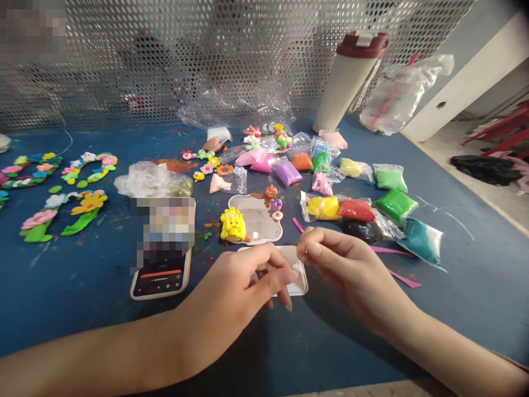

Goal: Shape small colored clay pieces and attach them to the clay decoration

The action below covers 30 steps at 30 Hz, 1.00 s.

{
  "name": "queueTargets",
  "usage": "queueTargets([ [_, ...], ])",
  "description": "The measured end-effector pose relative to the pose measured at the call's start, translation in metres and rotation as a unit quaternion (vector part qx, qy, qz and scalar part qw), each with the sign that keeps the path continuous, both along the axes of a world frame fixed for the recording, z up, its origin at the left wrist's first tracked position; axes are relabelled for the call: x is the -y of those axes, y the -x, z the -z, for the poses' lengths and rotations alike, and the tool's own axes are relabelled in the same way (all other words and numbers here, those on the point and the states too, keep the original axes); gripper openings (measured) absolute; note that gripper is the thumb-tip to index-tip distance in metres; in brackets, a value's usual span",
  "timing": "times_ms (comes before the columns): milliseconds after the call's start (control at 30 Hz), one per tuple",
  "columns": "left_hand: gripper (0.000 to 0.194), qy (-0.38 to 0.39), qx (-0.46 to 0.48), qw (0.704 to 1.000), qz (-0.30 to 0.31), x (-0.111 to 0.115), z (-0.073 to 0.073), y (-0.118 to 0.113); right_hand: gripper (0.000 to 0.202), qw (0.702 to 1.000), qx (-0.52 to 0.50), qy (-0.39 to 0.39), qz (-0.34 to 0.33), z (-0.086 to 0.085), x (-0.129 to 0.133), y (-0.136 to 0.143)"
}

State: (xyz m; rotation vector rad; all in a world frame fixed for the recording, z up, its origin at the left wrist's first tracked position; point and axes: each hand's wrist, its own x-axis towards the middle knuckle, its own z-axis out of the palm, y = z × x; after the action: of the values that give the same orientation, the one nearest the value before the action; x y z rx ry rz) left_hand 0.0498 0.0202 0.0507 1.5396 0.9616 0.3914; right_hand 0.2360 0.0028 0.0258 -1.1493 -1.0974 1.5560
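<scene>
My left hand hovers low over a small white tray, its thumb and forefinger closed in a pinch. Opposite it, my right hand is also pinched, a little higher and to the right. Whatever the fingertips hold, if anything, is too small or hidden to name. Just beyond the hands lies a wavy-edged clear plate with a pale rim. On its left side sits a yellow clay figure with a smiling face. Small orange and purple clay pieces sit along its right edge.
Bags of coloured clay spread across the blue table. Pink tools lie by my right hand. A phone lies left, near clay flower decorations. A tumbler and plastic bag stand behind, before a perforated metal panel.
</scene>
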Motion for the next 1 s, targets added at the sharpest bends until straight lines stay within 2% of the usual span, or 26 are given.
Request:
queueTargets([
  [133, 0.033, -0.034, -0.047, 0.998, 0.037, 0.0014, -0.003, 0.0011, 0.027, 0.999, 0.036, -0.036, -0.013, -0.0007, 0.0014, -0.0004],
  [333, 0.032, -0.072, -0.054, 0.994, 0.057, 0.0006, -0.0091, -0.0012, 0.032, 0.986, 0.125, -0.105, -0.038, -0.0001, 0.0074, 0.0008],
  [567, 0.037, -0.094, -0.061, 0.991, 0.072, 0.0047, -0.0088, 0.0004, 0.027, 0.992, 0.064, -0.065, -0.09, -0.0005, 0.0072, 0.0062],
  [1000, 0.032, -0.123, -0.11, 0.98, 0.11, 0.0073, -0.001, 0.0022, 0.022, 0.984, 0.128, -0.114, -0.039, -0.0012, 0.0074, 0.0032],
])
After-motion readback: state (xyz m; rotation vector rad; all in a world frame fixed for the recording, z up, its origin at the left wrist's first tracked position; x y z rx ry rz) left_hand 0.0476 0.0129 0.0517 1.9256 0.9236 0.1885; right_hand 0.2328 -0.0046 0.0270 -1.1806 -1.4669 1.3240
